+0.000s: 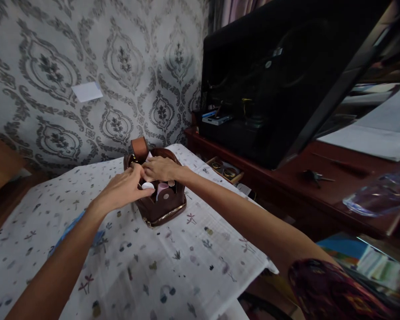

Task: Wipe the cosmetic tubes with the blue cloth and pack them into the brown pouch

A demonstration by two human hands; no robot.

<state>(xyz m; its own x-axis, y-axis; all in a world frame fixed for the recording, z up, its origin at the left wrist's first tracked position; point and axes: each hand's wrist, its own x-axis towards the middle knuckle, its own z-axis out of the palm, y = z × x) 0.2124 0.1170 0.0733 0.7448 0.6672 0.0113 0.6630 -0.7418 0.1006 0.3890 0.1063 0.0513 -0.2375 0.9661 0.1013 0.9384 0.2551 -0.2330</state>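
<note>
A small brown leather bag [163,209] with a gold zip stands open on a table under a white patterned cloth [173,266]. Pale pink and white items show inside it. My left hand [125,189] reaches in from the left, fingers curled over the bag's mouth, with a small white item [148,186] at its fingertips. My right hand [162,169] lies across the top of the bag from the right, fingers bent down onto its opening and touching the left hand. What the right fingers grip is hidden.
A dark wooden cabinet [286,173] runs along the right, bearing a large black television [280,75], keys, papers and a clear plastic item [380,195]. A tray with gold rings [225,169] sits on it beside the table. Patterned wallpaper with a white note [86,91] is behind.
</note>
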